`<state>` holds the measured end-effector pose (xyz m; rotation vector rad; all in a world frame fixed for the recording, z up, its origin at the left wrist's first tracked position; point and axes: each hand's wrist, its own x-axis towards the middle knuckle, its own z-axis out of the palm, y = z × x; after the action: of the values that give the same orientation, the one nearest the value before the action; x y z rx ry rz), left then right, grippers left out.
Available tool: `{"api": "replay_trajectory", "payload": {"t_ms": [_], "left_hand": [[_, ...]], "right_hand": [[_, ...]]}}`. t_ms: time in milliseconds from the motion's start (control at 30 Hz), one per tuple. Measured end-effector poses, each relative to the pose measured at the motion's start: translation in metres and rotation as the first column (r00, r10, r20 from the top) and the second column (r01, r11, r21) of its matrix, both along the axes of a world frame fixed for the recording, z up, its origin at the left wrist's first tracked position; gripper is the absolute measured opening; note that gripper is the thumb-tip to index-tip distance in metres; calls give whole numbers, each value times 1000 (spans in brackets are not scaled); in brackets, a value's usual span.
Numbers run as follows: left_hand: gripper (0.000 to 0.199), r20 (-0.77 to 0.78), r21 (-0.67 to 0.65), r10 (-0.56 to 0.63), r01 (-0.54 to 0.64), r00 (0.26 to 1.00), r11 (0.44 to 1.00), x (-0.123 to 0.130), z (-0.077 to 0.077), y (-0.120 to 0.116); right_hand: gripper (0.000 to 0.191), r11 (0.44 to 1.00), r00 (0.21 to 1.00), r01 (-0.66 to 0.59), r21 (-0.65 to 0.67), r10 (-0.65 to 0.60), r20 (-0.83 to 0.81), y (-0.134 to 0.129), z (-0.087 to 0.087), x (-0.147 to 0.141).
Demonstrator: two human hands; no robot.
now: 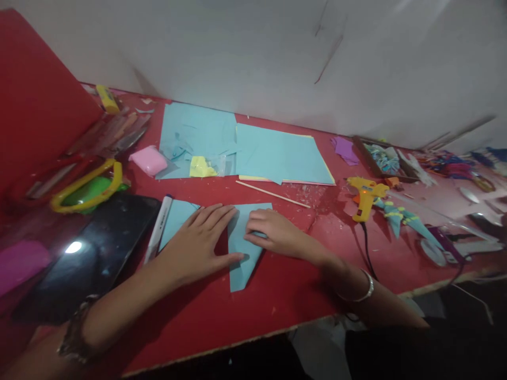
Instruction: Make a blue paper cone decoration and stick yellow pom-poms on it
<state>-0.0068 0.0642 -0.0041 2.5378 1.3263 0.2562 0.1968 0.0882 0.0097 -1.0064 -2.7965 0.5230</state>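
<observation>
My left hand [198, 245] lies flat with its fingers spread. Its thumb and fingertips touch the left edge of a cut piece of light blue paper [240, 272], and its palm covers part of a smaller blue paper piece [176, 216]. My right hand [269, 229] is closed, its fingers curled on the upper right part of the cut piece, where the paper edge bends up under them. Between the hands the paper tapers to a narrow lower end. A white marker [159, 228] lies left of my left hand, and a thin wooden stick [273, 193] lies just beyond both hands.
Blue sheets [281, 153] lie near the wall, with a yellow scrap [202, 167] and a pink packet [148, 160] beside them. A yellow glue gun [365, 196] with a cord stands at right near rolled blue paper cones [396, 219]. A dark glossy tablet-like slab [91, 253] lies at left.
</observation>
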Motion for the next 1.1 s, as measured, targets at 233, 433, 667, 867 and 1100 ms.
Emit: {"api": "replay_trajectory", "payload": {"t_ms": [233, 433, 667, 867, 1100], "left_hand": [[83, -16, 144, 28, -25, 999, 989, 3, -12, -4], [83, -16, 158, 11, -8, 1000, 987, 1, -12, -4], [85, -18, 139, 17, -15, 1000, 990, 4, -10, -8], [87, 6, 124, 37, -37, 999, 992, 4, -11, -15], [90, 14, 140, 34, -35, 999, 990, 3, -13, -18]], "right_hand": [[24, 996, 998, 47, 70, -44, -46, 9, -9, -10], [27, 989, 995, 69, 131, -59, -85, 8, -16, -10], [28, 978, 993, 94, 187, -77, -92, 6, -18, -11], [30, 973, 993, 107, 206, -93, -74, 4, -19, -11], [31, 967, 994, 106, 232, -100, -37, 2, -19, -12]]}}
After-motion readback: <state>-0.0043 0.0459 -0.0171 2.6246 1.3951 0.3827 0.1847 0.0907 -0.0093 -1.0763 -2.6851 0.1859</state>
